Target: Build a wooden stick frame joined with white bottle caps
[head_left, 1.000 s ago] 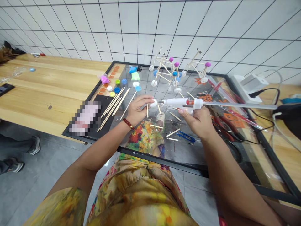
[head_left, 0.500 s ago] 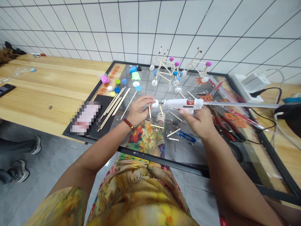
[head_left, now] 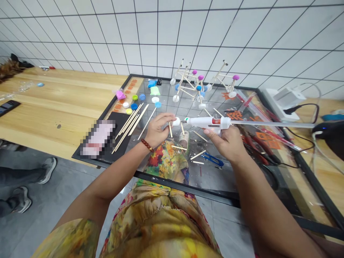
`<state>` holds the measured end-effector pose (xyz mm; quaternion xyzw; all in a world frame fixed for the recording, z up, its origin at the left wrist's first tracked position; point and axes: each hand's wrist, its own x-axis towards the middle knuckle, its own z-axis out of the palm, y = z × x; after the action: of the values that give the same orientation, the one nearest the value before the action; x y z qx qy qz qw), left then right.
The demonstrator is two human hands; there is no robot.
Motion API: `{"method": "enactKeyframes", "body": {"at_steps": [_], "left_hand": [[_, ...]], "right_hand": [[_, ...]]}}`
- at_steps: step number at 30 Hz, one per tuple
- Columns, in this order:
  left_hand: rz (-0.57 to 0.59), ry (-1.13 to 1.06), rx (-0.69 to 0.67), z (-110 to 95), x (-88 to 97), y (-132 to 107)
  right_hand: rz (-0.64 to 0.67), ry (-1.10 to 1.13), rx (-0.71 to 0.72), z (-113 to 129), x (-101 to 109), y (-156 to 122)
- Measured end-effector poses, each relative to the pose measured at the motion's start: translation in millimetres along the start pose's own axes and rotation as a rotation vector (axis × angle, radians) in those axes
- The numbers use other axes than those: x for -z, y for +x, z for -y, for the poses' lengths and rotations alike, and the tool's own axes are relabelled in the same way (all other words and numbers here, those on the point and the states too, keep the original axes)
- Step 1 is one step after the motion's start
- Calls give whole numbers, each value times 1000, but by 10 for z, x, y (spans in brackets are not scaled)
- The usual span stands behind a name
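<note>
My left hand (head_left: 160, 126) pinches a white bottle cap (head_left: 176, 122) between thumb and fingers, above the glass tabletop. A short wooden stick (head_left: 170, 129) hangs just below these fingers; whether it is held too, I cannot make out. My right hand (head_left: 228, 140) grips a white hot glue gun (head_left: 206, 122), with a long clear glue stick (head_left: 271, 124) coming out of its back end. The gun's metal nozzle points left, close to the cap. Below the nozzle are another cap with a green mark (head_left: 186, 119) and a stick (head_left: 182, 128).
Stick structures with coloured balls and cap wheels (head_left: 200, 84) stand at the back. Long sticks (head_left: 130, 123), coloured caps (head_left: 134, 106) and clay packs (head_left: 154, 90) lie left. Blue snips (head_left: 213, 158) lie in front; red-handled pliers (head_left: 262, 145) and a power strip (head_left: 282, 102) are right.
The glue gun's nozzle has drawn slightly back from the white cap, leaving a small gap. My left hand still pinches the cap. The whole view has shifted a little.
</note>
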<state>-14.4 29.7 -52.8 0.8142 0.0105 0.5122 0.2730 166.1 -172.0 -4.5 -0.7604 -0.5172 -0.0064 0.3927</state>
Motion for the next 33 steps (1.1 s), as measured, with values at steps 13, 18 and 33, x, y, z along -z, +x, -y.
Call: {"method": "enactKeyframes", "body": {"at_steps": [13, 18, 33], "left_hand": [[17, -101, 169, 14, -34, -22], [20, -223, 406, -10, -84, -32], [14, -401, 630, -94, -91, 5]], "right_hand": [[-14, 31, -24, 5, 9, 2], [-28, 40, -34, -5, 13, -1], [-28, 37, -24, -31, 27, -7]]}}
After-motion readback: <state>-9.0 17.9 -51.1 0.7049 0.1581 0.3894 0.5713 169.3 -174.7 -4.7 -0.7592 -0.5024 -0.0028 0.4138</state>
